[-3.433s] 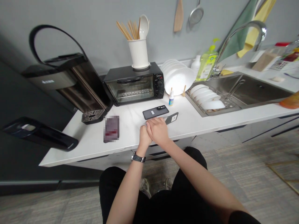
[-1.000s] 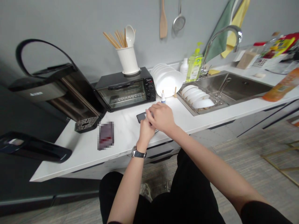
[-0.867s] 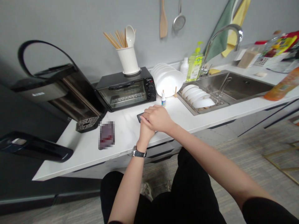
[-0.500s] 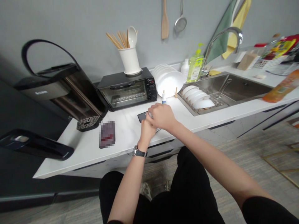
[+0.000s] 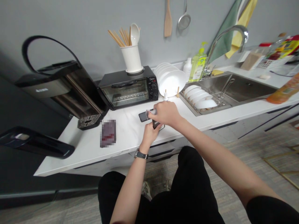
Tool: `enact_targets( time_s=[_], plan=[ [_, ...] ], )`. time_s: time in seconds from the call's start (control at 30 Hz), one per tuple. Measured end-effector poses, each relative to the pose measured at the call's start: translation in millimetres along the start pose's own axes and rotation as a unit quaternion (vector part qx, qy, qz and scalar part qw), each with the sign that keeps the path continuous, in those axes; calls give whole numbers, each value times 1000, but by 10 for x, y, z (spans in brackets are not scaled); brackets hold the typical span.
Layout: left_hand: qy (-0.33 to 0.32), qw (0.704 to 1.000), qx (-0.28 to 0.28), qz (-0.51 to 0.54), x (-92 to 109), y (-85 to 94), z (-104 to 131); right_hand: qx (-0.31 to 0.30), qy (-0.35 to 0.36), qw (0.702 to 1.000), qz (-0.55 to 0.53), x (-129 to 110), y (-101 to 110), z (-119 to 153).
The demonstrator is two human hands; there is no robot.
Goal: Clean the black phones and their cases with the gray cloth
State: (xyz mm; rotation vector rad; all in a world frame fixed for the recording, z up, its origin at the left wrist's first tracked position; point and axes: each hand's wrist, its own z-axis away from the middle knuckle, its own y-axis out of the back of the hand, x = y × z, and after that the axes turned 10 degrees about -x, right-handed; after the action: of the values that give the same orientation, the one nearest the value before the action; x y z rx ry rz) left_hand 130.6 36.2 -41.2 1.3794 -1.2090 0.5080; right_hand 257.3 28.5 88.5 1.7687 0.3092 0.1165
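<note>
Over the counter's front part, my left hand (image 5: 149, 134) is closed on a dark flat thing (image 5: 155, 123), phone-like in shape and partly hidden by my fingers. Just above it, my right hand (image 5: 167, 114) pinches a thin, pale, see-through piece with a narrow rim (image 5: 150, 114); its kind is unclear. Beside my hands, a dark phone-like slab (image 5: 143, 116) lies flat on the white counter (image 5: 127, 124). A small white dropper-like bottle (image 5: 165, 95) stands right behind my right hand.
A toaster oven (image 5: 128, 90) bears a white utensil holder (image 5: 132, 58). Left stand a black drink machine (image 5: 77, 84) and a blurred-out packet (image 5: 108, 133). To the right are racked plates (image 5: 171, 83), a soap bottle (image 5: 198, 67), a sink (image 5: 247, 85) with bowls (image 5: 198, 96), and an orange bottle (image 5: 283, 90).
My hands were pressed together, one over the other. Now the right has lifted slightly up and right, showing the pale piece and the dark thing between them. The view has shifted slightly.
</note>
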Motion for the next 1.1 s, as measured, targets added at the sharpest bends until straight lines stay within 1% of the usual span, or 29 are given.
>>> enact_targets(
  time_s=[0.07, 0.13, 0.17, 0.2, 0.23, 0.27, 0.33, 0.37, 0.4, 0.43, 0.5, 0.57, 0.63, 0.67, 0.77, 0.8, 0.83, 0.87, 0.9, 0.97, 1.03, 1.1],
  plan=[
    [9, 1000, -4, -12, -29, 3, -6, -17, 106, 994, 28, -68, 16, 5],
    [14, 1000, -7, -19, -49, 5, -9, -47, 207, 976, 39, -108, 33, -3],
    [14, 1000, -8, -19, -51, 6, -9, -61, 234, 970, 36, -112, 46, -12],
    [15, 1000, -9, -19, -48, 5, -7, -72, 238, 968, 31, -105, 65, -23],
    [16, 1000, -9, -19, -40, 5, -3, -79, 220, 972, 23, -89, 89, -35],
    [15, 1000, -8, -17, -28, 3, 3, -87, 184, 979, 16, -67, 119, -48],
    [11, 1000, -7, -11, 0, 1, 15, -114, 88, 989, 12, -23, 187, -75],
    [7, 1000, -6, -6, 12, 0, 20, -131, 48, 990, 16, -9, 218, -86],
    [4, 1000, -6, -1, 21, 0, 24, -144, 25, 989, 24, -2, 242, -95],
    [3, 1000, -6, 3, 26, 1, 26, -151, 22, 988, 35, -5, 255, -99],
    [7, 1000, -7, 3, 26, 3, 25, -135, 57, 988, 56, -34, 238, -93],
    [13, 1000, -6, -3, 17, 7, 22, -99, 116, 986, 66, -77, 152, -67],
    [14, 1000, -9, -7, 11, 11, 22, -45, 164, 983, 67, -110, 4, -20],
    [13, 1000, -11, -7, 10, 13, 23, -8, 179, 981, 68, -118, -84, 10],
    [11, 1000, -18, -4, 16, 17, 26, 103, 189, 974, 72, -106, -314, 96],
    [12, 1000, -19, -2, 19, 16, 26, 125, 183, 973, 71, -93, -354, 113],
    [14, 1000, -20, -1, 21, 15, 25, 133, 170, 974, 64, -77, -367, 120],
    [16, 1000, -18, 1, 23, 13, 23, 126, 151, 979, 53, -60, -351, 116],
    [18, 1000, -14, 1, 24, 10, 21, 106, 123, 986, 39, -43, -307, 101],
    [19, 1000, -2, 5, 26, 2, 21, 39, 49, 998, 12, -15, -155, 47],
    [12, 1000, 5, 11, 26, -4, 24, -42, -11, 999, 3, -10, 29, -19],
    [7, 1000, 4, 10, 20, -6, 29, -103, -24, 994, 19, -40, 182, -73]
  ],
)
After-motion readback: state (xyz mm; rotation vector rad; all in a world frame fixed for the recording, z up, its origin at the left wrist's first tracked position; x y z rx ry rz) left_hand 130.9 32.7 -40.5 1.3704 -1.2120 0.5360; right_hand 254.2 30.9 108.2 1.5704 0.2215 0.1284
